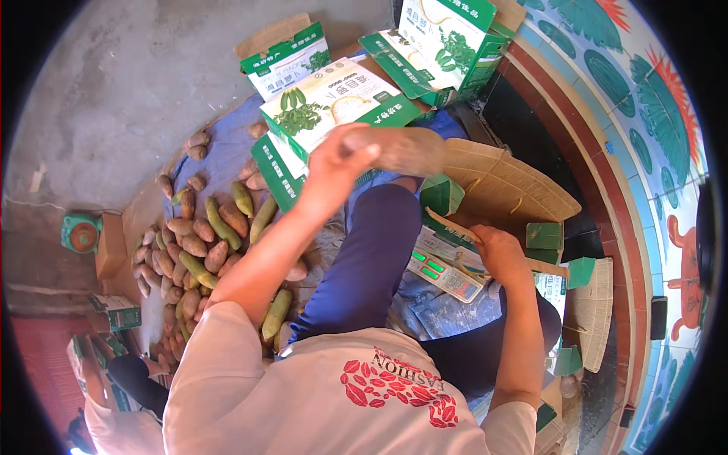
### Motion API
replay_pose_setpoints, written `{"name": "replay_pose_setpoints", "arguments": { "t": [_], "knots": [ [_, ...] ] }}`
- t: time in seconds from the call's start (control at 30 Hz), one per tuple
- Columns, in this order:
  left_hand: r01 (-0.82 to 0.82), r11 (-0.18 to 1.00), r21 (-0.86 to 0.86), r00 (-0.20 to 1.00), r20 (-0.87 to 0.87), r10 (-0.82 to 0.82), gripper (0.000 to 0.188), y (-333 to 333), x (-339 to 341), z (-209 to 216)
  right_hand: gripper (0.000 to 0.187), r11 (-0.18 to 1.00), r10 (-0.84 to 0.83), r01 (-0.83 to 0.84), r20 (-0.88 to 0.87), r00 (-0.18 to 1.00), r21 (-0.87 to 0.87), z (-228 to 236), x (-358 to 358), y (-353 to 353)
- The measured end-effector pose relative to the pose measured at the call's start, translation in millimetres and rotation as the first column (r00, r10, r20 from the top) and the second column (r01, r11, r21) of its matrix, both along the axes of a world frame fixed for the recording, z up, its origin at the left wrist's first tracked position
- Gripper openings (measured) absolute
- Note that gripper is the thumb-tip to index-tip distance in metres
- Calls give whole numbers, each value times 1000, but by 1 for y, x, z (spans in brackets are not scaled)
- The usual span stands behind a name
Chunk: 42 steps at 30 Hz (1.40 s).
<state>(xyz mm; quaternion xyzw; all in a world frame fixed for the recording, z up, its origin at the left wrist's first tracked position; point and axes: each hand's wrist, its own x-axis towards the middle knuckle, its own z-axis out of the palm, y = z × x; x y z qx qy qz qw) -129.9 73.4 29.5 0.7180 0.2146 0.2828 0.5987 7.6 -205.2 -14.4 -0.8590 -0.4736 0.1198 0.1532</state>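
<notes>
My left hand [337,161] is raised in front of me, its fingers closed round a large brown sweet potato [413,150] that is slightly blurred. Below and to its right, my right hand [502,256] grips the upper edge of an open cardboard box [500,186]. Beside that box, on the near left, a digital scale [447,274] shows a lit green display. What lies inside the box is mostly hidden from me.
A pile of sweet potatoes [178,246] mixed with long green radishes [221,224] covers the blue sheet on the left. Printed green-and-white cartons [334,102] stand ahead. Another person [121,425] sits at the lower left. A painted wall [644,91] bounds the right.
</notes>
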Motion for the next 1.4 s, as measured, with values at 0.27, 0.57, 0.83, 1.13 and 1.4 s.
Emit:
{"name": "replay_pose_setpoints", "arguments": {
  "t": [0.27, 0.57, 0.83, 1.13, 1.4],
  "knots": [
    [339, 898, 281, 927, -264, -267, 41, -81, 87, -12, 15, 999, -7, 7, -13, 1000, -35, 0, -2, -5],
    [479, 846, 233, 873, -228, -431, 28, -105, 128, -51, 11, 1000, -2, 2, 54, 999, -1, 2, -6, 0],
    [200, 834, 515, 978, -51, -203, 22, -43, 56, -16, 11, 1000, -7, 8, 45, 999, -8, -5, 0, 0],
    [42, 726, 686, 916, -316, 246, 13, 69, -96, -154, 12, 999, -30, 30, 20, 999, 24, -5, 1, 2],
    [122, 969, 216, 189, -963, 191, 44, 73, -254, -276, 12, 1000, -16, 16, 32, 999, 11, -4, 2, 0]
  ]
}}
